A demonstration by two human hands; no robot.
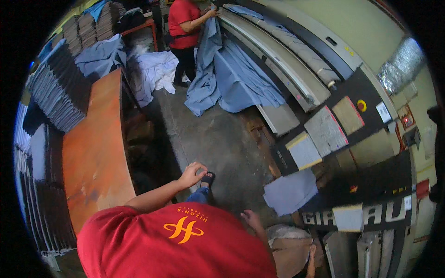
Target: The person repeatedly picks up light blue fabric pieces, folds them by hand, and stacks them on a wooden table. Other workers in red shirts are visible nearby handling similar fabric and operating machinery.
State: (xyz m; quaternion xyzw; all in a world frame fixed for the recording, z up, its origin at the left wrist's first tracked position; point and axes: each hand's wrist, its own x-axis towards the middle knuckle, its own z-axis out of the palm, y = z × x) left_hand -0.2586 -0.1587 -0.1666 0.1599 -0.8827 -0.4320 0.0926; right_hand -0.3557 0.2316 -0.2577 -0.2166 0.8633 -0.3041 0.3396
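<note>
My left hand (192, 176) hangs in front of me above the concrete floor (222, 139), fingers curved and nothing in it. Near it is the right edge of an orange-brown tabletop (95, 146). My right hand (251, 219) is low beside my body, partly hidden by my red shirt (146, 243); it seems to hold nothing, its visible fingers apart. Closest to that hand are a light grey cloth (291, 191) hanging by the machine and a brown cloth-like bundle (290, 246). One sandalled foot (208, 178) shows just past my left hand.
Ahead, a person in red (184, 26) holds blue-grey fabric (236, 76) at a long flatwork ironer (274, 62). White linens (153, 69) lie on the floor. Folded cloth stacks (59, 87) stand at left. Another person's arm (311, 259) reaches in at bottom right.
</note>
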